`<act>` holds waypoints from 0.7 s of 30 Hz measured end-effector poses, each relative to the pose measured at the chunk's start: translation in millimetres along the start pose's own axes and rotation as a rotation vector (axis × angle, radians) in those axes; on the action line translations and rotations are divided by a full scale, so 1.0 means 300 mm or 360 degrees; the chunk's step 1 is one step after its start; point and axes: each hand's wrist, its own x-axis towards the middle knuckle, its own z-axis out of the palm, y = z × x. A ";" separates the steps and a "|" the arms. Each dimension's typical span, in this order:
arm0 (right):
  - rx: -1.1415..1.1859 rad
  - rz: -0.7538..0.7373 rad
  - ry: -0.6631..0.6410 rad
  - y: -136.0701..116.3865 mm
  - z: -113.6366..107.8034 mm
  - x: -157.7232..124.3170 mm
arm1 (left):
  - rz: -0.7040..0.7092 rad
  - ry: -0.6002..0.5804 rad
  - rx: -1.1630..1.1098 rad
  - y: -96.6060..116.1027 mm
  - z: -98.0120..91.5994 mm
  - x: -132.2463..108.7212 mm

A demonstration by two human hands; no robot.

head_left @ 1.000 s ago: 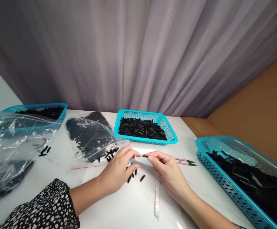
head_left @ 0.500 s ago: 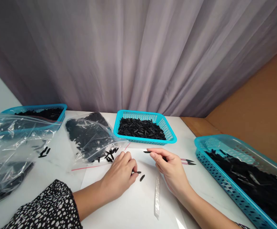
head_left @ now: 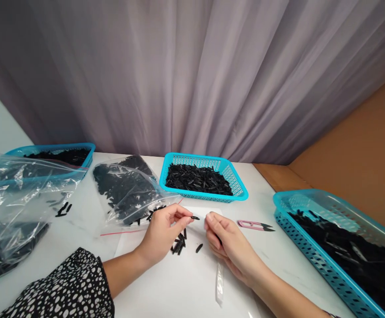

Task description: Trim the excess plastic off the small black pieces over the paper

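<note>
My left hand (head_left: 161, 229) pinches a short black strip (head_left: 195, 217) between thumb and fingertips, its free end pointing right. Close by on the right, my right hand (head_left: 227, 240) is closed, thumb against the fingers. Something dark shows in its curled fingers, too little to name. Under the hands lies a white sheet (head_left: 166, 287). A small pile of black strips (head_left: 179, 244) rests on it below my left hand, with a single strip (head_left: 199, 248) apart from the pile. A narrow clear plastic sleeve (head_left: 219, 285) lies below my right hand.
A blue basket (head_left: 204, 197) of black strips stands behind the hands, another basket (head_left: 311, 247) at right, a third (head_left: 91, 154) far left. Clear bags (head_left: 126, 190) with black pieces lie at left. Pink thread snips (head_left: 255, 225) are right of my right hand.
My left hand has risen from the sheet, uncovering the pile, and now pinches a strip. My right hand has turned and moved slightly down; the strip at its fingertips no longer shows there.
</note>
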 end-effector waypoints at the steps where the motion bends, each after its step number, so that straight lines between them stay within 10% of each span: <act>1: -0.0038 0.0006 -0.0008 0.003 0.002 -0.001 | 0.0025 0.0005 0.0011 -0.001 0.000 0.000; 10: -0.0140 -0.0153 0.0086 0.013 -0.006 0.000 | 0.0061 -0.0098 0.0253 0.034 -0.010 -0.009; 21: 0.0082 -0.0163 0.0264 -0.007 -0.014 0.010 | -0.0078 -0.0596 0.2033 0.106 -0.028 -0.051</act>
